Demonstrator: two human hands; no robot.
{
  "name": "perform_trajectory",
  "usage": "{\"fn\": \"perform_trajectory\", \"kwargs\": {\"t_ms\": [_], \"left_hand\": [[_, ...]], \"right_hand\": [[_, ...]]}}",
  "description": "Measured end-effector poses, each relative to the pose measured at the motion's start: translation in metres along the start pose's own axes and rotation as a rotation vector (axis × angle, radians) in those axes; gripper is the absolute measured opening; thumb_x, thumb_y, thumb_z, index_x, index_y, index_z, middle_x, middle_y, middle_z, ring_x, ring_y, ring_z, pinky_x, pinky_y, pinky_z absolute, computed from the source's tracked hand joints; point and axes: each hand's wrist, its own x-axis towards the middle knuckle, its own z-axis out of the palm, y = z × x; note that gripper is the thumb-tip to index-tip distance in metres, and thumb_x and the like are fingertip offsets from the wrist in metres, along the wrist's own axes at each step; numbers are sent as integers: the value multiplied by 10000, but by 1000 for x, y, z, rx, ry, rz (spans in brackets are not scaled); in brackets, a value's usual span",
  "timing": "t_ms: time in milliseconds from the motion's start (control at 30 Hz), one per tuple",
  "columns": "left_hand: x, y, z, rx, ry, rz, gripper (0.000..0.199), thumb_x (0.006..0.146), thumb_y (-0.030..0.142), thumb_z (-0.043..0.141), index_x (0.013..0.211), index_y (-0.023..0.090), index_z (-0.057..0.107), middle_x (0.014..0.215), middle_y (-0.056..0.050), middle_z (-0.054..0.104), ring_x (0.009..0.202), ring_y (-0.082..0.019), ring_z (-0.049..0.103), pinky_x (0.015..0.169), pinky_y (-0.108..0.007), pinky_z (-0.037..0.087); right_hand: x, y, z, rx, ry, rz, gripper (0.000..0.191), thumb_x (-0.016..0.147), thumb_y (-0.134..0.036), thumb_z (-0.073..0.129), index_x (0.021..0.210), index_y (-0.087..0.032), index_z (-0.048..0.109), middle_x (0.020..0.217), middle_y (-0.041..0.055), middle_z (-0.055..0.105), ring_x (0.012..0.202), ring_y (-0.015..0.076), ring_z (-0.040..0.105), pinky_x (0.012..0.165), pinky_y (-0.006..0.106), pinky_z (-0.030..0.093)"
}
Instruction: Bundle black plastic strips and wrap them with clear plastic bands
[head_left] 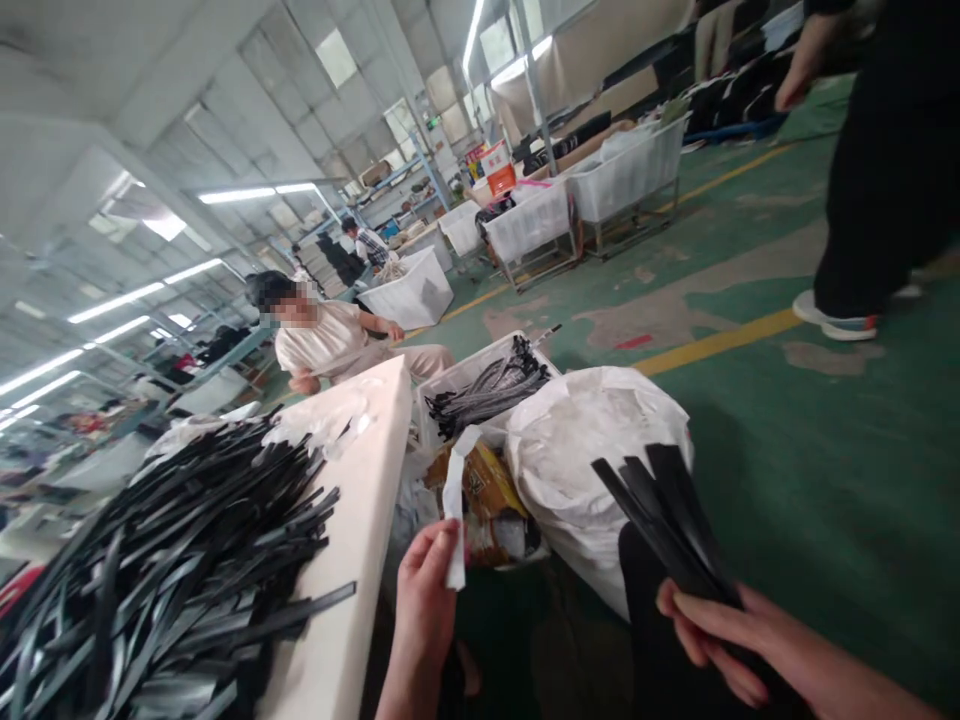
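Between the thumb and fingers of my left hand (430, 580) is a white paper-like strip (454, 490), held upright and bent over at its top. My right hand (720, 630) is closed round a bundle of several flat black strips (664, 510), whose free ends point up and to the left. On the left, a large heap of similar black strips (187, 540) lies on a white table (352, 560). My left hand is just right of the table's edge and apart from it.
A white sack (592, 440) stands on the floor ahead, beside a brown and yellow bag (487, 500). Behind them is a white bin (431, 425) of dark strips. A seated person (337, 335) is beyond the table; another person (874, 170) stands at right. White carts (532, 225) line the back.
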Motion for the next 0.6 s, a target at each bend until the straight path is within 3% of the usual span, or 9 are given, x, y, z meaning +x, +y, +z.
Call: {"fn": "perform_trajectory", "kwargs": {"t_ms": [67, 133, 267, 367, 500, 600], "left_hand": [[-23, -22, -3, 97, -71, -22, 271, 643, 340, 829, 809, 174, 694, 707, -8, 660, 623, -114, 566, 580, -202, 450], [-43, -39, -2, 167, -194, -8, 204, 717, 322, 780, 785, 172, 661, 700, 4, 640, 643, -110, 558, 615, -206, 439], [-61, -56, 3, 223, -389, 38, 184, 777, 284, 729, 747, 174, 586, 712, 15, 606, 675, -105, 544, 660, -216, 428], [-60, -66, 1, 145, -411, 7, 236, 767, 278, 739, 783, 198, 517, 698, 37, 591, 646, -104, 546, 626, -215, 417], [-53, -81, -8, 81, -401, -106, 321, 749, 300, 757, 971, 227, 537, 672, 54, 600, 573, -92, 510, 555, -198, 378], [-49, -86, -13, 155, -521, -237, 316, 768, 334, 737, 1021, 189, 616, 717, 22, 627, 594, -90, 501, 579, -206, 379]], "right_hand": [[3, -23, 36, -22, -143, -81, 504, 741, -601, 656, 924, -132, 675, 635, 20, 608, 404, 63, 413, 407, 188, 312], [11, -36, 66, -55, -206, -121, 511, 743, -582, 660, 948, -114, 664, 602, -3, 580, 400, 64, 417, 405, 186, 293], [31, -39, 105, -124, -206, -177, 398, 760, -526, 647, 798, -130, 630, 513, -44, 524, 377, 69, 413, 404, 193, 304], [43, -36, 117, -166, -110, -208, 304, 744, -417, 635, 616, -151, 561, 436, -55, 479, 373, 72, 412, 417, 197, 330], [49, -33, 121, -280, -23, -265, 203, 698, -313, 589, 569, -168, 529, 413, -63, 469, 360, 73, 403, 397, 198, 320], [51, -28, 121, -342, 17, -279, 148, 674, -272, 590, 584, -169, 535, 423, -67, 472, 354, 77, 416, 374, 195, 303]]}}
